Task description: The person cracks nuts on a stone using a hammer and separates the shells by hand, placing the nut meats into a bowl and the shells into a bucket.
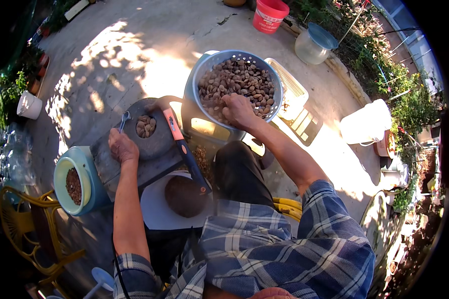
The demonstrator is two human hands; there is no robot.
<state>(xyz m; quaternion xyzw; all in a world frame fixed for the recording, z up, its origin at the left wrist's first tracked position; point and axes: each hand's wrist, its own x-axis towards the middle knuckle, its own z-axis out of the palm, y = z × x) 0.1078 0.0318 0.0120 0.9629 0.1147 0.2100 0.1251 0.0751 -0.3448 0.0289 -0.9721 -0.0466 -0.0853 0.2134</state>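
Note:
My left hand (124,148) grips a small metal tool (124,120) with a looped wire-like end, beside a round dark stone block (161,145). In the block's hollow sit several brown fruit stones (146,126). A hammer (183,147) with an orange and black handle leans across the block's right side, its head on the far rim. My right hand (240,110) reaches into a blue-grey colander (278,88) heaped with brown fruit stones (243,80). Its fingers are curled at the near side of the heap, and their tips are hidden.
At left is a pale green bowl (83,175) of brown bits (73,187). A white container (153,209) with a round brown thing (185,196) lies near my lap. A cream plastic basket (297,89) is behind the colander. A red bucket (270,17) stands farther off; a yellow chair (52,239) is lower left.

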